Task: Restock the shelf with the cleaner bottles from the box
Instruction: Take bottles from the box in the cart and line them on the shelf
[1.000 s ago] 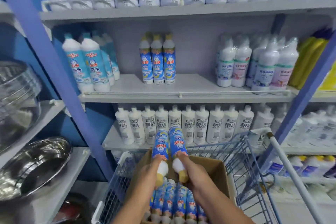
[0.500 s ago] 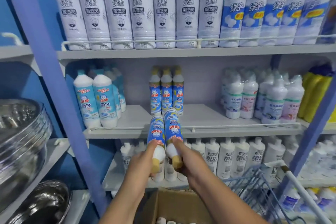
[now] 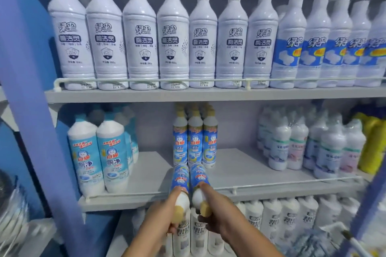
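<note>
While each hand grips one bottle by its neck, left hand and right hand tilt the left bottle and right bottle base-first over the middle shelf, just before the standing row. Next, probably stand them upright there.

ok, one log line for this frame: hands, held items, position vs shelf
left hand: grips cleaner bottle | right hand: grips second bottle | bottles: base-first over middle shelf rail
</note>
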`<action>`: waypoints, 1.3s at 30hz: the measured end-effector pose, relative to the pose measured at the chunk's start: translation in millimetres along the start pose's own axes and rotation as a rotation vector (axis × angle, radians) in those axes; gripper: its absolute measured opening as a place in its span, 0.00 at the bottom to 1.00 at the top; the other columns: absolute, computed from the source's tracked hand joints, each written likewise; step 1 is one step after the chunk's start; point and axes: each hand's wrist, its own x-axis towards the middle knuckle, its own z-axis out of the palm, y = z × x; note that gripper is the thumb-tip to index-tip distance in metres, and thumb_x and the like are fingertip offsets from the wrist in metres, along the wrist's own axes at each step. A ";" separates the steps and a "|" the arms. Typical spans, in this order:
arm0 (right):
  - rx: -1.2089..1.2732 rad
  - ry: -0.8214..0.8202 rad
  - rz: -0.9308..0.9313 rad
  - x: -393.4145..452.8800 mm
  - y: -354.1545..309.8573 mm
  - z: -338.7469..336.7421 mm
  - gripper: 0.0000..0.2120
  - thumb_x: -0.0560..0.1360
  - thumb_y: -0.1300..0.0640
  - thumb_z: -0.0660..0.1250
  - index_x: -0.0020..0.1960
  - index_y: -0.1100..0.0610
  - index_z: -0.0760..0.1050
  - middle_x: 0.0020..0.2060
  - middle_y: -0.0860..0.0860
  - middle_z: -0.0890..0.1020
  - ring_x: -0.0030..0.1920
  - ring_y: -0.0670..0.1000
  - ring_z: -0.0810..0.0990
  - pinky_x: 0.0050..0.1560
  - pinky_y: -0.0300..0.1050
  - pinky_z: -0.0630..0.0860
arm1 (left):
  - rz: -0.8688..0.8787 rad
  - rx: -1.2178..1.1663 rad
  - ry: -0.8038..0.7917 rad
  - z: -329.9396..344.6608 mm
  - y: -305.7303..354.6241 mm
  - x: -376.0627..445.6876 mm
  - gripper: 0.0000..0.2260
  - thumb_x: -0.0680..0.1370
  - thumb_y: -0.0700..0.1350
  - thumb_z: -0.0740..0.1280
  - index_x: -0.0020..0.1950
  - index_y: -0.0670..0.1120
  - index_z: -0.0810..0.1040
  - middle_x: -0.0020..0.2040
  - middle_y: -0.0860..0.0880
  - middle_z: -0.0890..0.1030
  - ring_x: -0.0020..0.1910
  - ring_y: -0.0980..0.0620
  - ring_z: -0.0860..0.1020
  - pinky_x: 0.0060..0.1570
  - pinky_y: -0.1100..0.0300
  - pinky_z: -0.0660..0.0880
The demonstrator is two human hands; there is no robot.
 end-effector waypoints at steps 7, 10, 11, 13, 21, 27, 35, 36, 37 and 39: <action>-0.257 -0.049 -0.069 5.9 -13.1 -12.9 0.31 0.70 0.40 0.69 0.66 0.54 0.66 0.44 0.55 0.83 0.31 0.51 0.81 0.32 0.41 0.77 | 0.125 0.115 -0.147 8.7 5.2 10.3 0.14 0.80 0.59 0.63 0.61 0.53 0.75 0.36 0.43 0.84 0.24 0.49 0.76 0.27 0.59 0.72; -0.306 -0.115 -0.173 5.0 -7.5 -22.5 0.31 0.73 0.40 0.69 0.71 0.44 0.61 0.49 0.54 0.84 0.37 0.52 0.84 0.37 0.46 0.81 | 0.249 0.246 -0.150 6.0 8.9 -1.9 0.18 0.81 0.53 0.64 0.68 0.65 0.63 0.40 0.56 0.80 0.29 0.59 0.78 0.28 0.67 0.75; -0.329 -0.150 -0.204 2.9 -5.9 -27.4 0.33 0.72 0.38 0.70 0.72 0.41 0.60 0.51 0.52 0.84 0.40 0.52 0.85 0.41 0.47 0.83 | 0.293 0.262 -0.179 4.1 3.2 -0.4 0.23 0.80 0.52 0.67 0.70 0.66 0.60 0.43 0.56 0.81 0.29 0.60 0.80 0.30 0.69 0.76; -0.415 -0.220 -0.284 2.6 -2.6 -37.4 0.41 0.70 0.37 0.73 0.76 0.37 0.54 0.53 0.47 0.84 0.45 0.46 0.86 0.46 0.43 0.82 | 0.330 0.237 -0.263 -0.7 -4.4 -0.2 0.34 0.74 0.49 0.76 0.72 0.68 0.61 0.53 0.51 0.85 0.38 0.57 0.84 0.39 0.63 0.80; -0.688 -0.155 -0.602 13.3 9.5 -49.5 0.50 0.64 0.42 0.79 0.76 0.28 0.52 0.54 0.37 0.77 0.40 0.36 0.77 0.52 0.33 0.77 | 0.529 0.432 -0.177 -15.6 -21.1 25.8 0.41 0.59 0.61 0.82 0.67 0.75 0.66 0.56 0.61 0.83 0.49 0.61 0.83 0.53 0.60 0.80; -0.883 0.031 -0.938 30.3 12.3 -51.7 0.33 0.68 0.40 0.71 0.71 0.30 0.64 0.64 0.34 0.64 0.55 0.36 0.76 0.51 0.29 0.74 | 0.812 0.703 -0.018 -20.2 -16.3 38.1 0.34 0.61 0.66 0.76 0.65 0.69 0.71 0.64 0.70 0.68 0.61 0.70 0.70 0.55 0.68 0.73; -0.803 -0.018 -1.005 35.9 -4.7 -50.3 0.29 0.71 0.43 0.75 0.70 0.40 0.72 0.69 0.34 0.73 0.71 0.37 0.69 0.71 0.40 0.69 | 0.842 0.420 -0.090 -19.0 -7.4 51.7 0.35 0.58 0.61 0.82 0.63 0.64 0.76 0.65 0.65 0.77 0.65 0.62 0.75 0.64 0.54 0.74; -0.768 -0.003 -1.001 35.2 -10.8 -48.5 0.29 0.70 0.44 0.76 0.69 0.39 0.73 0.68 0.34 0.74 0.69 0.37 0.71 0.70 0.40 0.70 | 0.834 0.395 -0.076 -18.4 -2.6 52.8 0.34 0.58 0.62 0.82 0.62 0.64 0.77 0.63 0.65 0.78 0.64 0.62 0.75 0.64 0.56 0.74; -0.738 0.019 -0.994 33.9 -17.9 -46.1 0.29 0.68 0.45 0.77 0.68 0.37 0.74 0.66 0.33 0.75 0.68 0.36 0.72 0.69 0.38 0.70 | 0.816 0.376 -0.062 -17.6 4.1 52.6 0.33 0.58 0.63 0.82 0.61 0.64 0.77 0.61 0.64 0.79 0.63 0.62 0.76 0.62 0.57 0.73; -0.700 0.033 -0.964 31.2 -34.2 -41.2 0.28 0.67 0.43 0.77 0.65 0.36 0.74 0.62 0.33 0.78 0.64 0.36 0.74 0.65 0.35 0.71 | 0.782 0.340 -0.042 -15.9 17.6 54.4 0.31 0.58 0.63 0.81 0.59 0.64 0.78 0.57 0.65 0.80 0.59 0.63 0.77 0.59 0.59 0.74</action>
